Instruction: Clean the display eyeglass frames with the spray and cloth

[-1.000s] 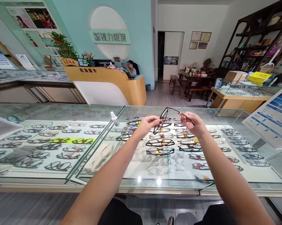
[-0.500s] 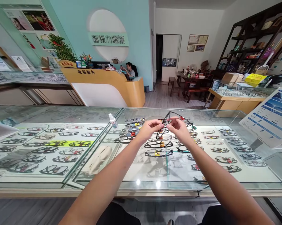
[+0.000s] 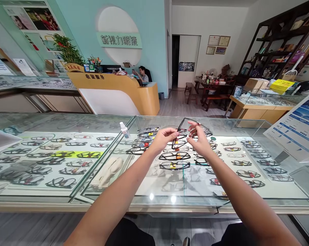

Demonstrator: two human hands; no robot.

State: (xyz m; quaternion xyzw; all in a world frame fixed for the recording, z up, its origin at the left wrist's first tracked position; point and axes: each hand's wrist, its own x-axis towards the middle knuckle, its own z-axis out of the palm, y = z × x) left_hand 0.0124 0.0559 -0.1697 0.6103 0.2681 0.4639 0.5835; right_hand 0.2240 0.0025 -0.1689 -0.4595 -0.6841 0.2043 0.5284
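Observation:
My left hand (image 3: pixel 164 140) is closed in a pinch on a pair of black-framed eyeglasses (image 3: pixel 181 125), held up over the glass display counter. The frame is tilted, one side pointing up and the other down. Beside it, to the right, my right hand (image 3: pixel 200 140) has its thumb and fingers apart, with nothing visibly gripped. One temple of the glasses runs behind those fingers; whether they touch it I cannot tell. Below the hands, a dark pair of glasses (image 3: pixel 175 156) and another black pair (image 3: pixel 175 166) sit on the counter.
The glass counter (image 3: pixel 164 201) spans the front, with rows of eyeglasses inside. On it are a white spray bottle (image 3: pixel 124 130), a pale cloth (image 3: pixel 109 172) and a leaning printed sign (image 3: pixel 296 131). Behind, a person (image 3: pixel 143 75) sits at a wooden cashier desk (image 3: pixel 149 99).
My right hand has let go of the eyeglasses and moved slightly right, its fingers spreading. The left hand keeps its pinch on them. The view has shifted slightly.

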